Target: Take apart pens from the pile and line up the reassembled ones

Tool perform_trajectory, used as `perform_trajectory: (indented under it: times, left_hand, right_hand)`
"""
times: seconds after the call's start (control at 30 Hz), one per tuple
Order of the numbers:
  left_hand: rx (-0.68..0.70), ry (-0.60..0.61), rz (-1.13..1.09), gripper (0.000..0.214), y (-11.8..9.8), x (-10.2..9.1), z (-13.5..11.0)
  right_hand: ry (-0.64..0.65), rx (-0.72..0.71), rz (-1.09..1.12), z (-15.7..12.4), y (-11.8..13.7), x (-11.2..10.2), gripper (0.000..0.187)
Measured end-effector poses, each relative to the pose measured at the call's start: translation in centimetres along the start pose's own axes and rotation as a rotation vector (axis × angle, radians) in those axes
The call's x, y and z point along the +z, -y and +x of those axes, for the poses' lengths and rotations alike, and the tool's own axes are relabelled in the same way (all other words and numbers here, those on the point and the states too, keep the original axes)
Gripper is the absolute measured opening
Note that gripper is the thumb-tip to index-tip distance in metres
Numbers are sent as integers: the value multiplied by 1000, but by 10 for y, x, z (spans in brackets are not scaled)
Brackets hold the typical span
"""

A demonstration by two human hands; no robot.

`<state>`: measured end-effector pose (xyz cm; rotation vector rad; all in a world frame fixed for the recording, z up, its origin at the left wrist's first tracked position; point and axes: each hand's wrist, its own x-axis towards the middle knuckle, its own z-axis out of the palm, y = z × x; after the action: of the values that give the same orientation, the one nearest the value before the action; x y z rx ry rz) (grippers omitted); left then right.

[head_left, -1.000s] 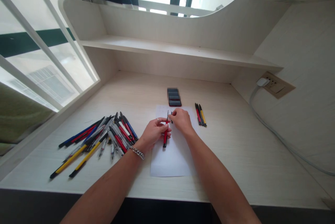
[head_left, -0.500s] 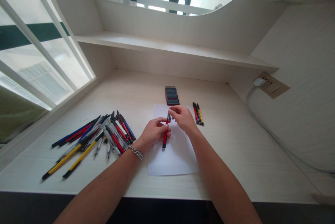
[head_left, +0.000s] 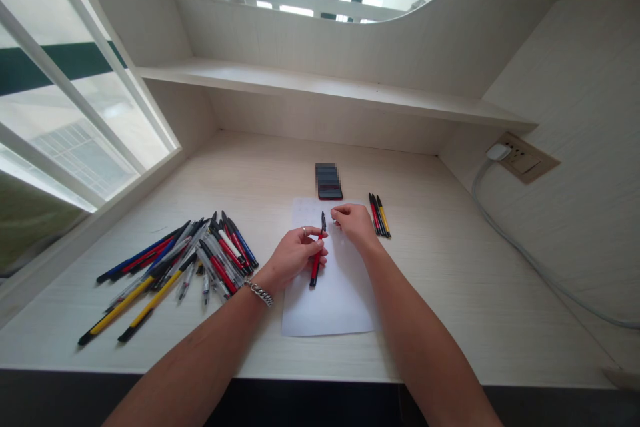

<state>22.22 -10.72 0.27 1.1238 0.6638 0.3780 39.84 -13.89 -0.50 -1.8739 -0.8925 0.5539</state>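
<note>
Left hand [head_left: 295,250]: mid-frame, closed round a red pen [head_left: 315,274], dark end upward, apparently steadying it
Right hand [head_left: 354,222]: just right of that end, fingertips narrow; cannot tell whether they hold anything
Paper [head_left: 330,314]: lower centre, beneath both hands, perhaps protecting the desk [head_left: 450,320]
Phone [head_left: 330,193]: centre, just above the paper, probably to leave the hands room
Three pens [head_left: 379,215]: right of centre, seemingly set apart from the pen pile [head_left: 219,267], lower left

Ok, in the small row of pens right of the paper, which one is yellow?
The rightmost pen, farthest from the right hand: its barrel is yellow, while the other pens in that row show no yellow.
</note>
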Motion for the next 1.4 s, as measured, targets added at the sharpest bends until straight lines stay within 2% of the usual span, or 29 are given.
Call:
perform_trajectory:
  times: [0.13,0.43,0.53,0.63,0.7,0.8,0.9,1.0,1.17,1.23,1.4]
  left_hand:
    - [2,-9,2,26,0,-1,0]
    - [-8,-12,-3,24,1,-1,1]
    - [2,-12,-2,24,2,-1,2]
    - [10,-15,-3,25,2,0,3]
    - [23,-15,2,27,3,1,3]
    - [57,-7,26,29,3,2,2]
    - [88,8,78,31,5,2,3]
    - [87,29,79,34,6,2,3]
    - [61,62,53,37,7,5,2]
    - [63,68,58,38,7,5,1]
    - [45,63,45,38,8,3,2]
  right_hand:
    - [8,-53,-198,-1,-4,5,17]
    - [-5,-151,-371,-4,-2,13,20]
    - [-37,-142,-391,-4,0,11,21]
    - [-46,-104,-247,-7,5,1,25]
    - [59,-71,-60,-13,9,-6,27]
    - [305,-70,136,-26,15,-14,28]
    - [381,-93,172,-36,18,-14,25]
    - [312,-34,280,-35,19,-11,23]
    - [44,112,564,-17,12,-18,28]
    - [-26,120,486,-10,6,-22,28]
    - [1,43,-146,-3,-5,-19,20]
